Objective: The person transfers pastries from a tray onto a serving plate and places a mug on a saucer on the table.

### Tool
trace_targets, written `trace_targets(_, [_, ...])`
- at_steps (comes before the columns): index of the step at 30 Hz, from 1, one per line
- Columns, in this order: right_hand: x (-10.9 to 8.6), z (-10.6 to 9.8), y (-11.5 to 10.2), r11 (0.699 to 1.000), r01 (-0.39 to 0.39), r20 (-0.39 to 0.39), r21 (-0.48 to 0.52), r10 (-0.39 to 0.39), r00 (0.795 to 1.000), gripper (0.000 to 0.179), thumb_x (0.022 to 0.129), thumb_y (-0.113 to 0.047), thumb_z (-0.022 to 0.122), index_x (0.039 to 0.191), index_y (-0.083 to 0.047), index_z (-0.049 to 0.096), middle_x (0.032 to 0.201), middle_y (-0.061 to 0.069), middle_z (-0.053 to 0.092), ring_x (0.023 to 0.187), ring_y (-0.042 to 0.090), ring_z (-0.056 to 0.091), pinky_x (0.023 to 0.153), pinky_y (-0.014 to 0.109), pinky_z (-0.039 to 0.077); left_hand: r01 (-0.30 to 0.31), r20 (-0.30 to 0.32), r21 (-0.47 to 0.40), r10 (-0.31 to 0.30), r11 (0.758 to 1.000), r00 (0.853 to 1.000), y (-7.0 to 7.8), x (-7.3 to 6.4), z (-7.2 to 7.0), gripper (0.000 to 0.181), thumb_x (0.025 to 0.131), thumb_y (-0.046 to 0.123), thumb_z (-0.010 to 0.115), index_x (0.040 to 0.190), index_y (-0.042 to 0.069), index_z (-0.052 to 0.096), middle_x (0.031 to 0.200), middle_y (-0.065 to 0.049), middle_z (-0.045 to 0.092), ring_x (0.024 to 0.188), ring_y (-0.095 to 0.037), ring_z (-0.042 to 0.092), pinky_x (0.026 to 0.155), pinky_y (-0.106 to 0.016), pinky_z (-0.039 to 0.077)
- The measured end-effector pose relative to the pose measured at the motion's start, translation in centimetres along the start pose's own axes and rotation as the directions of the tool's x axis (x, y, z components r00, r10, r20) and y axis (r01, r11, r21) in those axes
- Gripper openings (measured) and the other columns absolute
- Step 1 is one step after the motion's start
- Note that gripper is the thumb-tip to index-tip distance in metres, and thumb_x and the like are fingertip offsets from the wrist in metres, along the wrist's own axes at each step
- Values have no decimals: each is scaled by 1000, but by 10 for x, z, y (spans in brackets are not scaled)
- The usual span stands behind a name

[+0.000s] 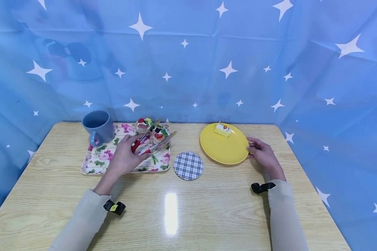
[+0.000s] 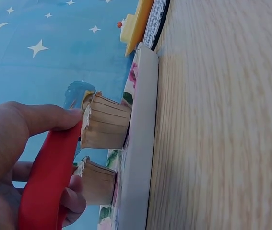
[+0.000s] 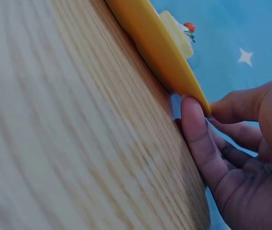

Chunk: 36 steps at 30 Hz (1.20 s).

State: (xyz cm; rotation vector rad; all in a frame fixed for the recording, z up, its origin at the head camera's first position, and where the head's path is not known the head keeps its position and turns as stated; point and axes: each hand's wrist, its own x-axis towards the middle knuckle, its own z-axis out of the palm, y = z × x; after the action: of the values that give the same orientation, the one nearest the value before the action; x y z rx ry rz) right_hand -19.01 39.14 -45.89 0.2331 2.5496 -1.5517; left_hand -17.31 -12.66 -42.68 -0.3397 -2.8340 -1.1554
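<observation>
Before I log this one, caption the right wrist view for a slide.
The right hand pinches the rim of a yellow plate bearing a small cake; wood-grain table alongside.

floral tray point(image 1: 92, 165) partly hidden beneath the left hand point(image 1: 125, 157), rear end of the red-handled tongs point(image 1: 135, 145) out of sight, cupcakes point(image 1: 158, 135) partly masked by the tongs, pale sleeves point(image 1: 284, 212) cut off below, yellow plate point(image 3: 167, 60) cropped in the right wrist view

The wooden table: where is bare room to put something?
Largest: before the round checked coaster, between pale sleeves. Smaller: behind it, between the white floral tray and round yellow plate. Crowded: the tray's right half, with fruit-topped cupcakes and red-handled tongs.
</observation>
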Motion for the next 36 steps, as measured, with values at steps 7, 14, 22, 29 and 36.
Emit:
trace_targets(7, [1,-1,1,1000,-14,3,-2,14,1000,54,107,-23,53,158,-12,38,143,20,50,99,4,63,83,23,59,-7,23,-9,7,1000,1000,-3,1,-2,72,86,30,84,146,6,54,113,-21,59,71,-22,49,58,-32,42])
trace_targets(14, [1,0,-1,1000,-18,0,-14,18,1000,54,107,-23,53,158,-13,39,141,20,49,100,7,61,82,22,59,-15,34,0,15,1000,999,-6,1,-3,71,86,30,84,147,8,54,110,-19,58,69,-21,49,56,-31,42])
trace_targets(22, [2,0,0,1000,7,-6,21,-7,1000,53,107,-19,52,158,-10,39,138,19,51,98,5,64,84,26,60,-36,30,7,36,999,999,-5,3,-6,72,84,28,85,145,5,55,112,-20,61,74,-24,48,59,-33,39])
trace_targets(29, [1,-2,1,999,6,0,33,-6,1000,54,108,-21,52,159,-12,38,136,17,49,98,7,64,84,26,60,-34,40,16,33,999,999,-7,4,-9,73,83,30,86,144,4,55,125,-21,62,86,-28,54,64,-32,44])
trace_targets(36, [1,-2,2,999,-2,0,43,2,1000,54,107,-21,53,159,-12,38,135,16,48,98,7,63,84,26,60,-27,90,38,23,999,996,-10,4,-16,76,82,31,87,145,3,54,127,-21,62,88,-29,55,69,-33,45])
